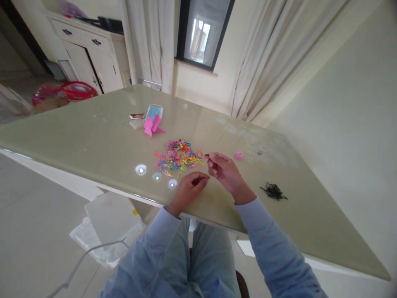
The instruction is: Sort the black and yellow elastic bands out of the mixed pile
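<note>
Right hand (223,170), frame center: thumb and fingertips pinched on small dark band (206,155). Left hand (190,187), just below: fingers curled, grip unclear. Multicolored pile (179,157) of thin loops, tangled, beyond left hand. Black pile (274,191), strands bunched, right of frame.

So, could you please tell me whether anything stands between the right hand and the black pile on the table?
Nothing visible does: bare tabletop separates the right hand, pinching a small dark piece, from the black pile. The small pink item lies farther back, off that stretch.
</note>
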Motion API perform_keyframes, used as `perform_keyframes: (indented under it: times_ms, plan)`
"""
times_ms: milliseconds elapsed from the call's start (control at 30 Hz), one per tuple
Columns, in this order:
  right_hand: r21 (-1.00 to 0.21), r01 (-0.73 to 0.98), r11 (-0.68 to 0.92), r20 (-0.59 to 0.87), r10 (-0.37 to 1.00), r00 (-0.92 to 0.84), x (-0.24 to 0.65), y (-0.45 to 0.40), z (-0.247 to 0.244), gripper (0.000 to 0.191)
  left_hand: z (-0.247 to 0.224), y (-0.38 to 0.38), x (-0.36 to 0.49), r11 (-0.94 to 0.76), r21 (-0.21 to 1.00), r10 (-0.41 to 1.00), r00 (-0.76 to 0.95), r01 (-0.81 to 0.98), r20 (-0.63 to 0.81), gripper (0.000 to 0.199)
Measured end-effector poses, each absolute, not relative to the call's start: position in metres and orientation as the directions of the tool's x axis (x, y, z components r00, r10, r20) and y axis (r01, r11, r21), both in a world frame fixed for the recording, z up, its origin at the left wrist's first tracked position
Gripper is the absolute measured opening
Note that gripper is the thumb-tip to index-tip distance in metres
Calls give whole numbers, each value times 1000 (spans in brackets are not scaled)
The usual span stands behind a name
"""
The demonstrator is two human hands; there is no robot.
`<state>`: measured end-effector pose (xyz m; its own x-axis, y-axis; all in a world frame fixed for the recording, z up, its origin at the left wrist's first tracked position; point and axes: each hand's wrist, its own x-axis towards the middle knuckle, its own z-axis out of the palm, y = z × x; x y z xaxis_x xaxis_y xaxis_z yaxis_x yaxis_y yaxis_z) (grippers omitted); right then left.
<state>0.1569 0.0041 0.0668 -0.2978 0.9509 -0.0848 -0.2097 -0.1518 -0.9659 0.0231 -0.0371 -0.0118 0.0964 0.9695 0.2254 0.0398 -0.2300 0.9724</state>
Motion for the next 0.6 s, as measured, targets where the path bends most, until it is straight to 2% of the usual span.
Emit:
perform_keyframes:
  times_ms: [267, 600]
  plan:
    - [-900, -407, -155, -95, 982, -163, 187, -54, 62, 26, -9, -38, 21, -206, 978, 978, 46, 43, 204, 21]
    - [-868, -477, -139, -142, 989, -31, 212, -91, 44, 25, -12, -37, 18, -169, 985, 985, 38, 33, 168, 22]
